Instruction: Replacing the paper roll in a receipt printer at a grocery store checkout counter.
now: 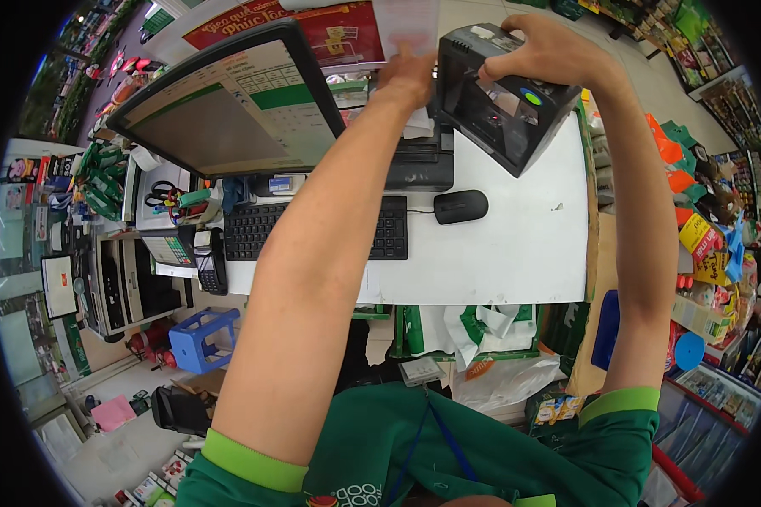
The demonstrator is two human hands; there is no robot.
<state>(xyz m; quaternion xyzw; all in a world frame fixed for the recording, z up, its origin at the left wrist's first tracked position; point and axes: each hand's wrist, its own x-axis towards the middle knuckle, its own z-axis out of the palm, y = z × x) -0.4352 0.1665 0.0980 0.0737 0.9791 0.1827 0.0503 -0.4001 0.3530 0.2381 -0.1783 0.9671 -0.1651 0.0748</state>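
My right hand (554, 55) grips a black countertop barcode scanner (503, 110) from above, its thumb over the front edge and its fingers over the top. The scanner stands tilted at the far edge of the white counter (533, 245), with a dark glass window facing me. My left hand (407, 80) reaches past the monitor (237, 101) to a spot just left of the scanner, beside a clear upright panel (410, 25). The left fingertips are small and partly hidden, so their hold is unclear. Below that hand sits a black receipt printer (418, 165) with paper on it.
A black keyboard (389, 228) and mouse (461, 207) lie on the counter. To the left are a card terminal (212, 262), scissors (162, 194) and a blue stool (203, 340). Plastic bags (473, 329) hang below the counter's near edge. Packaged goods (706, 253) crowd the right side.
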